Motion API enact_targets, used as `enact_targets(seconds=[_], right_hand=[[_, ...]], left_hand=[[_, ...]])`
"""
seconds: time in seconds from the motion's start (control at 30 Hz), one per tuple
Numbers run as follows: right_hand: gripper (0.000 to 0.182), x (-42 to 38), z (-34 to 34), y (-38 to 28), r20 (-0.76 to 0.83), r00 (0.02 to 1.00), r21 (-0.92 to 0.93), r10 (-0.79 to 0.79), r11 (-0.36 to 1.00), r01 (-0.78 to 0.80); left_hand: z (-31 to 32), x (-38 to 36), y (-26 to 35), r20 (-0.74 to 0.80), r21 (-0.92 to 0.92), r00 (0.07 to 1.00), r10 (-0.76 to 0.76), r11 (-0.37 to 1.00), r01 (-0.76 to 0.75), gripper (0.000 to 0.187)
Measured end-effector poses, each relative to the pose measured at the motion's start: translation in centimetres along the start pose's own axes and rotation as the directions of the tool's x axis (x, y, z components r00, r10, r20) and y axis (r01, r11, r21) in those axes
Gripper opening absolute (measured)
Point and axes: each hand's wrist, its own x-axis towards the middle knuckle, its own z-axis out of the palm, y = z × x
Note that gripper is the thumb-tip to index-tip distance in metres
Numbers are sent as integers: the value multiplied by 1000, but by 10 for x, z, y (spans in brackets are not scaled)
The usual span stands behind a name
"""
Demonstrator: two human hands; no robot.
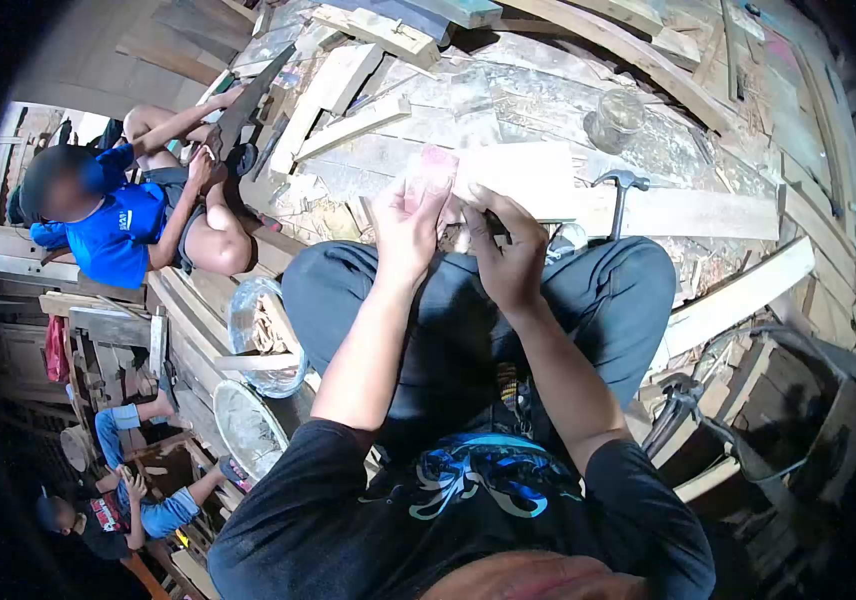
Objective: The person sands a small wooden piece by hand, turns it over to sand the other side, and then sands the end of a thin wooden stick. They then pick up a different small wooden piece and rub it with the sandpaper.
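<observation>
Over my knees, both hands are gripping one small pale wood block.

I am pinching the wood block (435, 172) with my left hand (406, 228) while my right hand (506, 255) is closing on its lower edge; a slip could drop it among the scrap planks (348, 95). Beyond, a claw hammer (620, 195) and glass jar (616, 118) are lying on the dusty plank floor (508, 95), where other people (118, 215) are sitting, working.

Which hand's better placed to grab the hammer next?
Right, probably. The right hand lies nearer the hammer, which rests on the plank just beyond that side's knee. The left hand holds the small wood block and would have to cross over.
</observation>
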Motion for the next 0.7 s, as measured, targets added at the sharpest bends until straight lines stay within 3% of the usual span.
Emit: enact_targets(seconds=[0.13, 0.23, 0.27, 0.37, 0.57, 0.6, 0.7], right_hand=[[23, 0, -4, -4, 66, 988, 182, 142, 971, -152], [21, -1, -5, -1, 38, 992, 192, 117, 974, -122], [21, 0, -6, -2, 29, 995, 165, 95, 981, -98], [21, 1, -10, -6, 22, 999, 111, 43, 993, -45], [21, 0, -13, -15, 28, 993, 130, 112, 985, -114], [23, 1, -13, -17, 41, 988, 160, 146, 976, -150], [24, -4, -11, -17, 74, 986, 175, 151, 971, -161]], left_hand=[[2, 0, -1, -41, 18, 998, 57, 998, -56, 10], [3, -1, -6, -32, 5, 995, 90, 996, -90, 11], [1, -3, -8, -42, 96, 997, 66, 994, -61, 11], [9, -8, -6, -14, 128, 999, 37, 991, -35, 11], [8, -7, -7, -48, -11, 999, 4, 1000, -5, 12], [8, -7, -9, -53, 171, 990, 131, 978, -120, 13], [4, -5, -6, -88, 15, 989, 115, 993, -114, 12]])
